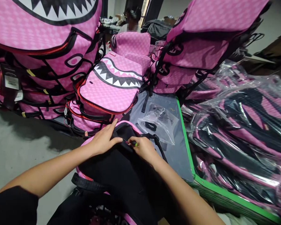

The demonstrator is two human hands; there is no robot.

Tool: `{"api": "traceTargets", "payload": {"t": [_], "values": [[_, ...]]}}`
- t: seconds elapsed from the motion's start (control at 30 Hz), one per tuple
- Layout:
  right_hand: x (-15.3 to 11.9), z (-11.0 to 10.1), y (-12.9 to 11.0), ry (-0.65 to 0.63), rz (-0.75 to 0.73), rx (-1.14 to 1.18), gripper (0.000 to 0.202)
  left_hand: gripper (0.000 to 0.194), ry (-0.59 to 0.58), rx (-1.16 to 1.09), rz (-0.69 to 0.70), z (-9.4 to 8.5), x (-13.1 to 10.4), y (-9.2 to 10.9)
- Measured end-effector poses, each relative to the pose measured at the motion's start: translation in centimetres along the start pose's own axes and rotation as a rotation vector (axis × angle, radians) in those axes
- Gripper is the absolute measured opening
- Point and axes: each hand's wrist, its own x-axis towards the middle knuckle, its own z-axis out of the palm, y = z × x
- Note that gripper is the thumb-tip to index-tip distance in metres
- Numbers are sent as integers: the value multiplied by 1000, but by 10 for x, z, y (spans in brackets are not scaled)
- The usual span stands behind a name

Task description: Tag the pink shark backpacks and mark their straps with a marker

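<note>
Right under my hands lies a pink backpack (121, 168), black back panel up, its top edge pointing away from me across the grey table (178, 156). My left hand (104, 140) rests flat on the top rim, fingers loosely spread and pressing the fabric down rather than gripping it. My right hand (144, 148) is pinched closed around a small tool with a green tip (134, 143), and the tip meets the seam just beside my left fingertips. What kind of tool it is, I cannot tell; most of it is hidden in my fingers.

The black carry handle (154, 139) loops out just past my right hand. Beyond that lies an empty clear plastic bag (159, 122). Farther ahead of both hands stands a stack of pink shark-mouth backpacks (107, 93), with more piled to my left. To the right of my right hand are bagged backpacks (243, 125), heaped past the table's green edge (184, 134).

My worry is how near the tool tip is to my left fingertips: I judge a slip on the taut fabric could nick a finger or snag the seam. The handle could also catch my right wrist.
</note>
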Motion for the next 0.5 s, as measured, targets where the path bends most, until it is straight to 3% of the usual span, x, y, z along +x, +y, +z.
{"api": "traceTargets", "payload": {"t": [0.1, 0.2, 0.4, 0.5], "values": [[6, 4, -7, -51, -46, -167, 32, 95, 50, 101, -39, 14, -20, -14], [14, 10, -11, -92, -92, -235, 33, 94, 90, 143, -16, 24, -25, -21], [14, 6, -11, -157, -101, -245, 32, 99, 148, 149, 43, 27, -24, -26], [9, 2, -13, -109, -76, -246, 39, 98, 163, 141, 61, 28, -25, -28]]}}
